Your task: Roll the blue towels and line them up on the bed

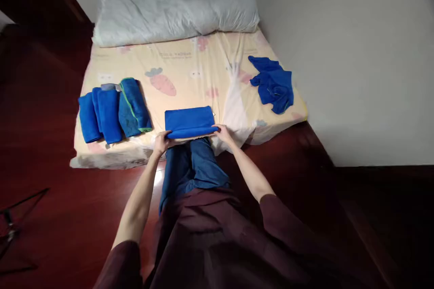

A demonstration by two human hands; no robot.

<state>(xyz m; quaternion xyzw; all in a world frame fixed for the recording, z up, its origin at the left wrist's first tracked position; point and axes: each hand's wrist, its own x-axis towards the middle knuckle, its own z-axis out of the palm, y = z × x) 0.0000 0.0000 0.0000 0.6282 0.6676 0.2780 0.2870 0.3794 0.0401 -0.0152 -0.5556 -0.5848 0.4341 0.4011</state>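
A folded blue towel [189, 121] lies at the near edge of the mattress [190, 65], straight ahead of me. My left hand [162, 141] grips its near left corner and my right hand [224, 133] grips its near right corner. To the left, several folded blue towels [111, 112] lie side by side, one with a green trim. A crumpled blue towel [273, 83] lies loose at the mattress's right side.
A pale grey pillow [172, 2] fills the head of the mattress. The sheet is cream with a carrot print. A grey wall runs along the right. Dark red wood floor surrounds the mattress; a black stand's legs [13, 226] show at the lower left.
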